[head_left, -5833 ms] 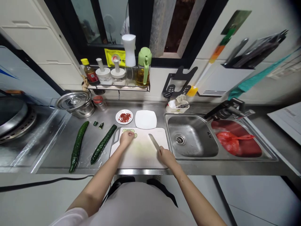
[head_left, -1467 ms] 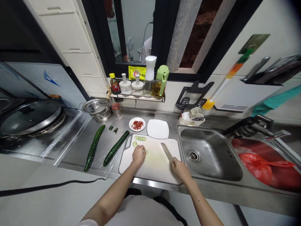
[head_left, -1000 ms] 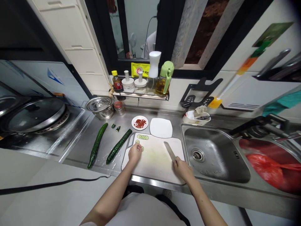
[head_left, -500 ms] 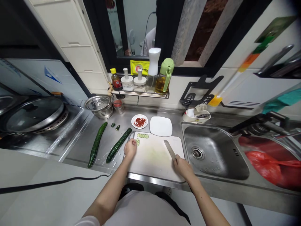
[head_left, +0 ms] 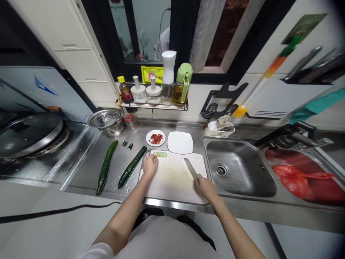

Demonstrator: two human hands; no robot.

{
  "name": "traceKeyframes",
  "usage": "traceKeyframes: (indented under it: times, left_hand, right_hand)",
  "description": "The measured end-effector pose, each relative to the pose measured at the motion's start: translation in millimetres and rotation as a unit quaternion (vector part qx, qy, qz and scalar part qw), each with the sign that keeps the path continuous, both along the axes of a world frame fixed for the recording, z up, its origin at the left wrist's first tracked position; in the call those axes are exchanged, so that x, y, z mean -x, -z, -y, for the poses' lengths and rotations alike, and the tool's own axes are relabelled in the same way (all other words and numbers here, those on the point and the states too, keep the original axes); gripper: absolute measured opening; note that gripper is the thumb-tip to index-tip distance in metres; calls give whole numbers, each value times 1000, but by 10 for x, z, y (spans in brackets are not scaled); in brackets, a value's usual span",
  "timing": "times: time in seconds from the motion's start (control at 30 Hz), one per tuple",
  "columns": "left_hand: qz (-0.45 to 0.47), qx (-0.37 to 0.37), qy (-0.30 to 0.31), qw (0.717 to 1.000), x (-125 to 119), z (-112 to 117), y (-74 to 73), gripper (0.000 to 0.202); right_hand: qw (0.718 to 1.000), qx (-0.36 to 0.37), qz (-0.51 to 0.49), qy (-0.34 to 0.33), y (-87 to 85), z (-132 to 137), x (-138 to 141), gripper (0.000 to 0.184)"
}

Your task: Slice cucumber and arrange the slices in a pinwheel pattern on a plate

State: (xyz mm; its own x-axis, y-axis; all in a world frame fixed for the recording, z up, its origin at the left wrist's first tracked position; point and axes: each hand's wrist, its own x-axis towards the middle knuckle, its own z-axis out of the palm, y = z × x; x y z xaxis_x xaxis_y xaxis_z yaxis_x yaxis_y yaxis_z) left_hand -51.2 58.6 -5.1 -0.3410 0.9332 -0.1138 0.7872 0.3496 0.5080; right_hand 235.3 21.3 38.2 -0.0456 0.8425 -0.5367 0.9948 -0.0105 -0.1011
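Nearby, cucumbers [head_left: 132,168] and plates [head_left: 180,142] flank the board [head_left: 172,187]; the right hand [head_left: 204,185] grips a knife [head_left: 190,167]; the left hand [head_left: 150,165] curls, hold unclear.

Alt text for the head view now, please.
The person's right hand holds a knife over a white board; the left hand is close to a row of cucumber slices at the board's far-left corner. Behind it are a plate with red bits and a white dish; two cucumbers lie left, a sink is right.
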Motion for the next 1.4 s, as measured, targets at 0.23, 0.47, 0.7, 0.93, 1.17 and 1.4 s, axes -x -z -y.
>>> traceKeyframes:
  times: [0.23, 0.47, 0.7, 0.93, 1.17, 1.4]
  left_hand:
    - [-63, 15, 125, 990, -215, -390, 14, 33]
    - [-111, 8, 159, 981, -278, -438, 22, 29]
    - [-18, 11, 91, 996, -330, -334, -76, 23]
    - [137, 44, 50, 988, -374, -39, -30, 17]
    - [142, 69, 57, 986, -407, 155, 103, 15]
    - [79, 40, 88, 992, -413, 149, 204, 18]
  right_hand:
    - [1000, 1, 7, 0, 27, 2, -12, 32]
    - [1000, 0, -3, 5, 5, 8, -7, 32]
    - [1000, 3, -5, 4, 35, 5, -32, 35]
    - [1000, 9, -3, 2, 26, -2, -26, 33]
    - [1000, 0, -7, 1, 53, 15, -30, 32]
    - [1000, -7, -2, -6, 37, 27, -27, 30]
